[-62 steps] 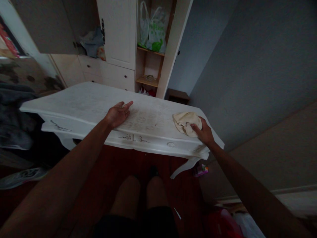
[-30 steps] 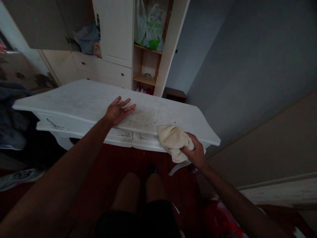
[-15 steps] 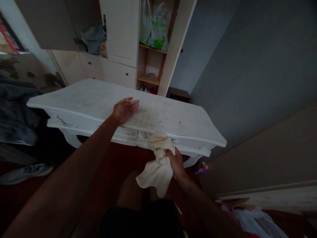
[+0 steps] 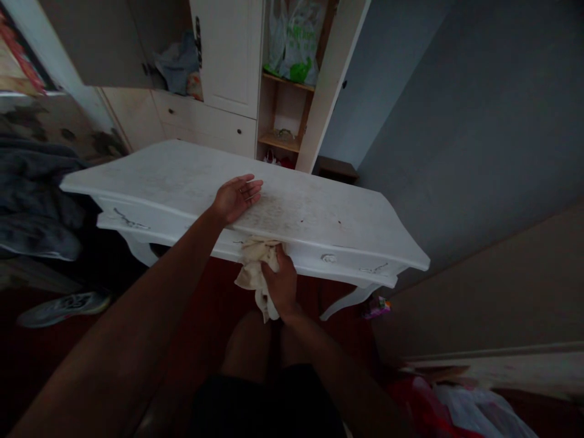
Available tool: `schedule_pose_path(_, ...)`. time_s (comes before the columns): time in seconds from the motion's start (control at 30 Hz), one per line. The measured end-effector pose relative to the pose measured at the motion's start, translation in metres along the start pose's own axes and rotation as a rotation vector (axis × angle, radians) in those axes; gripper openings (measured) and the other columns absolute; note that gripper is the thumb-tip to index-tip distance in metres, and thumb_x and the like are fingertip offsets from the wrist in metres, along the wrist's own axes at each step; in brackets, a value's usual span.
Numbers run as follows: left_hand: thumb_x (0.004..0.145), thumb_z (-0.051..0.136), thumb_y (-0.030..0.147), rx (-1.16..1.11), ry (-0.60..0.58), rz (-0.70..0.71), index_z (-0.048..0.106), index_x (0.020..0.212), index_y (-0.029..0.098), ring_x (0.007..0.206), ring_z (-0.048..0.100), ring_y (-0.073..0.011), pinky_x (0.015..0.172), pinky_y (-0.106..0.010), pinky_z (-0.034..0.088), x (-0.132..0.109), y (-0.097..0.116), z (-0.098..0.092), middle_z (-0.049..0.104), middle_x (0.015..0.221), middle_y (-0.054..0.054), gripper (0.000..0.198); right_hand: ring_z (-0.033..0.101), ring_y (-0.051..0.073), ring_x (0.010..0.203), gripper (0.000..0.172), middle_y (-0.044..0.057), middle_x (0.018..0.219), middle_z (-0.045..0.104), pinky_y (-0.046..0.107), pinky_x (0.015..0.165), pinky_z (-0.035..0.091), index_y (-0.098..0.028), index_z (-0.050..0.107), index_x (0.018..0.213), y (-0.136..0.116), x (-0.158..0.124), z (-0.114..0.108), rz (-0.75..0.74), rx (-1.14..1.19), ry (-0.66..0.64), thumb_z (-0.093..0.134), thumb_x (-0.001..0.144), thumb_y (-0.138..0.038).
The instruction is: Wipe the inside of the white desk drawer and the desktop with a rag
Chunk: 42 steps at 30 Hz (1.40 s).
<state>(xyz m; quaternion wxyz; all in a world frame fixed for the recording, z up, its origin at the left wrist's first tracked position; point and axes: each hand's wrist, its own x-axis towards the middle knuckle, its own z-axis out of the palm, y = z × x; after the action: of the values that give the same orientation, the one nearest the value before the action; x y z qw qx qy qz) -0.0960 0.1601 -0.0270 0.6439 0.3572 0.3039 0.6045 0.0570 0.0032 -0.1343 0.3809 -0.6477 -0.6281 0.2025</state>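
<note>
A white console table (image 4: 360,228) with a dusty top and drawer fronts stands in front of me. My left hand (image 4: 236,198) lies flat on the top near its front edge, fingers stretched out. My right hand (image 4: 280,283) grips a crumpled cream cloth (image 4: 253,267) and presses it against the drawer front just under the tabletop edge, right below my left hand. Part of the cloth hangs down past my wrist.
A white wardrobe (image 4: 228,67) with an open shelf bay holding plastic bags (image 4: 296,42) stands behind the table. Dark clothes (image 4: 36,194) are piled at the left, a sneaker (image 4: 64,304) lies on the red floor. A grey wall runs along the right.
My right hand carried the cloth off the tabletop's right end, down over the front edge, and leftward onto the drawer front. My left hand stayed flat on the top.
</note>
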Motion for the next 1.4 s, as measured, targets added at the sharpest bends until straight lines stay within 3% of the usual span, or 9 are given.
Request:
schedule_pose_path(0.13, 0.085, 0.058, 0.021, 0.005, -0.001, -0.011, 0.066, 0.105, 0.016, 0.105, 0.066, -0.0223, 0.097, -0.041, 0.050, 0.002, 0.000, -0.002, 0.072, 0.106, -0.012, 0.023, 0.062, 0.032, 0.116, 0.062, 0.013, 0.135, 0.058, 0.043, 0.089, 0.054, -0.028, 0.039, 0.151, -0.004, 0.003, -0.002, -0.040, -0.328, -0.210, 0.055, 0.092, -0.036)
schedule_pose_path(0.23, 0.085, 0.057, 0.021, -0.001, -0.012, -0.021, 0.066, 0.107, 0.016, 0.104, 0.067, -0.0217, 0.097, -0.040, 0.050, 0.002, 0.000, -0.003, 0.073, 0.107, -0.011, 0.024, 0.066, 0.032, 0.106, 0.063, 0.014, 0.131, 0.059, 0.043, 0.083, 0.055, -0.031, 0.039, 0.151, -0.003, 0.004, -0.004, -0.070, -0.439, -0.276, 0.055, 0.091, -0.038)
schedule_pose_path(0.5, 0.086, 0.059, 0.019, -0.035, -0.015, -0.037, 0.068, 0.098, 0.015, 0.104, 0.067, -0.0201, 0.097, -0.037, 0.050, 0.003, 0.001, -0.005, 0.074, 0.102, -0.010, 0.015, 0.066, 0.031, 0.111, 0.062, 0.012, 0.125, 0.068, 0.042, 0.090, 0.053, -0.026, 0.047, 0.147, -0.002, 0.004, 0.002, -0.052, -0.352, -0.287, 0.056, 0.087, -0.041)
schedule_pose_path(0.7, 0.086, 0.057, 0.018, -0.036, -0.010, -0.019, 0.067, 0.107, 0.016, 0.103, 0.068, -0.0205, 0.095, -0.038, 0.051, 0.002, -0.001, -0.006, 0.073, 0.105, -0.011, 0.024, 0.064, 0.029, 0.118, 0.057, 0.010, 0.132, 0.068, 0.041, 0.097, 0.051, -0.025, 0.053, 0.143, 0.011, 0.002, -0.016, -0.065, -0.301, -0.318, 0.057, 0.086, -0.036)
schedule_pose_path(0.97, 0.087, 0.057, 0.018, -0.062, 0.012, -0.030, 0.068, 0.099, 0.015, 0.088, 0.068, -0.0161, 0.087, -0.033, 0.053, -0.002, 0.002, -0.001, 0.074, 0.095, -0.009, 0.016, 0.062, 0.030, 0.123, 0.060, 0.014, 0.137, 0.064, 0.042, 0.104, 0.048, -0.016, 0.052, 0.145, 0.069, -0.008, -0.059, -0.013, -0.345, -0.208, 0.058, 0.087, -0.032)
schedule_pose_path(1.23, 0.087, 0.058, 0.016, -0.072, 0.044, -0.027, 0.068, 0.097, 0.016, 0.084, 0.069, -0.0160, 0.081, -0.031, 0.054, -0.005, 0.005, 0.003, 0.074, 0.092, -0.008, 0.015, 0.065, 0.030, 0.119, 0.057, 0.016, 0.130, 0.068, 0.042, 0.104, 0.049, -0.013, 0.054, 0.142, 0.140, -0.019, -0.123, -0.015, -0.504, -0.080, 0.056, 0.089, -0.034)
schedule_pose_path(1.4, 0.090, 0.054, 0.014, -0.087, 0.062, -0.025, 0.068, 0.091, 0.015, 0.077, 0.068, -0.0141, 0.077, -0.029, 0.054, -0.005, 0.006, 0.005, 0.074, 0.088, -0.008, 0.014, 0.068, 0.032, 0.112, 0.054, 0.017, 0.125, 0.071, 0.046, 0.098, 0.052, -0.015, 0.058, 0.138, 0.171, -0.022, -0.168, 0.087, -0.545, -0.020, 0.057, 0.088, -0.036)
